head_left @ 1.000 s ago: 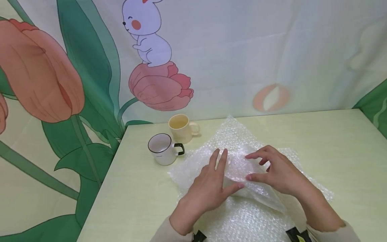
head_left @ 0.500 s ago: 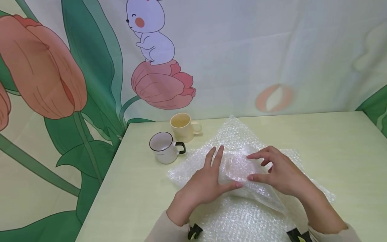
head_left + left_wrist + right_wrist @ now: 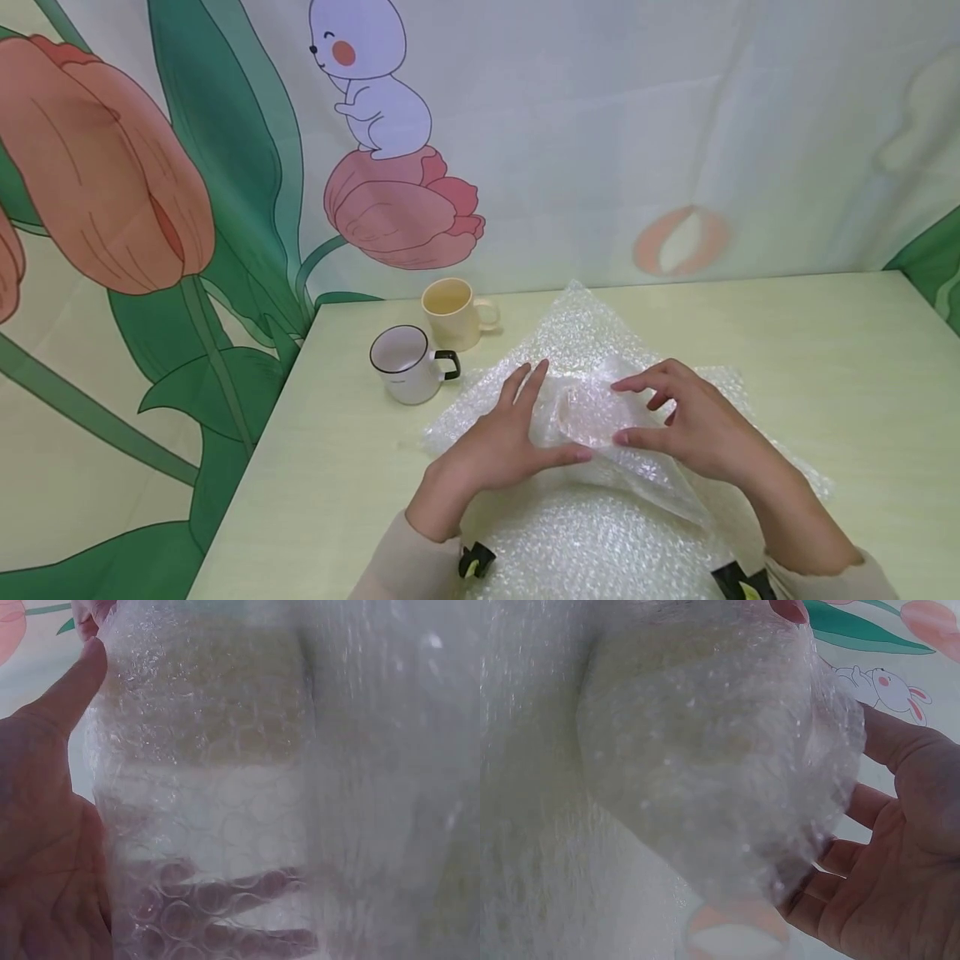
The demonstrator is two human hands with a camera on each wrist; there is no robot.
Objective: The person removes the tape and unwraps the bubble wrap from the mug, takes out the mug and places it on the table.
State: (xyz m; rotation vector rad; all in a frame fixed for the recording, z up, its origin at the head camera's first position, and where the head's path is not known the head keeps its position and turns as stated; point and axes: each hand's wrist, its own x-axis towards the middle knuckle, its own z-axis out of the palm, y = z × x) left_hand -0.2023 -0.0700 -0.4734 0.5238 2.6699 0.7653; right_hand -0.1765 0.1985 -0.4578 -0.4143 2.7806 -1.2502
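Observation:
A bundle of bubble wrap [image 3: 596, 412] stands in the middle of the sheet, between both hands in the head view. What lies inside it does not show plainly. My left hand [image 3: 491, 446] is on its left side with fingers long and spread, the thumb across the near side. Through the clear layer in the left wrist view, fingers [image 3: 255, 889] show straight behind the wrap. On the right, my right hand [image 3: 693, 425] bends its fingers and thumb around the bundle's edge. In the right wrist view, the wrap [image 3: 705, 750] hides some fingertips.
A white mug [image 3: 408, 379] with a dark rim and black handle stands left of the wrap. Just behind it is a yellow mug [image 3: 450, 321]. More bubble wrap [image 3: 600, 550] spreads toward the near side of the pale table [image 3: 315, 467]. A printed cloth [image 3: 570, 150] hangs behind.
My left hand has slid a little to the left along the wrap, its thumb drawing back. The right hand stays nearly where it was.

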